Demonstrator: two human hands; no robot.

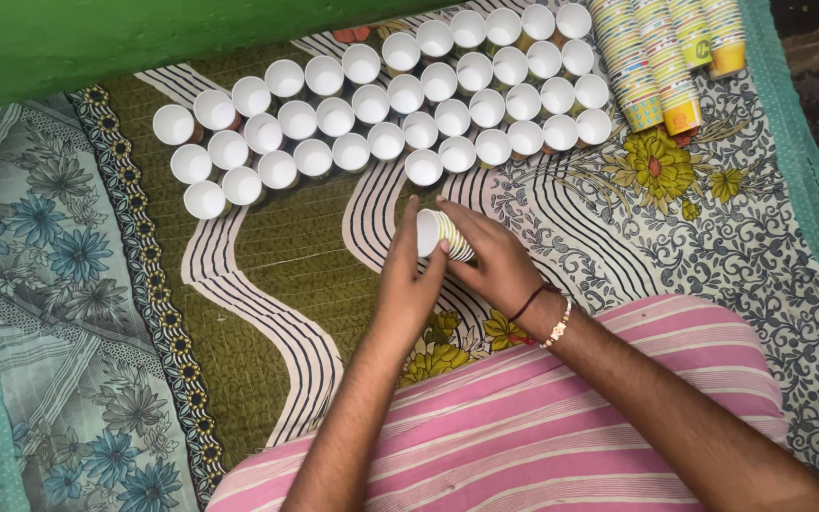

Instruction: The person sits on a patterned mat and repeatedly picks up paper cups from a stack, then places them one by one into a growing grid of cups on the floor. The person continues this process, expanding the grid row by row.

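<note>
Both hands are on one little stack of paper cups [443, 235], lying on its side with the white open mouth pointing toward the left hand. The left hand [408, 284] has its grip closed around the mouth end, fingers curled up over the rim. The right hand [495, 261] has its grip wrapped on the striped bottom end from the other side, thumb on top. So the stack sits right between the two grips, lifted a bit above the patterned cloth [267, 275] spread on the floor.

Just beyond the grips, away from the person, there's a big cluster of white cups [386, 100] standing upright with mouths up, packed touching each other in slanted rows; the nearest one is just past the fingertips. Further off, past the right grip, long nested cup stacks [661, 57] lie on their sides. A red thread and bead bracelet [547, 313] sits on the right wrist. Below the grips is a pink striped garment [561, 427].
</note>
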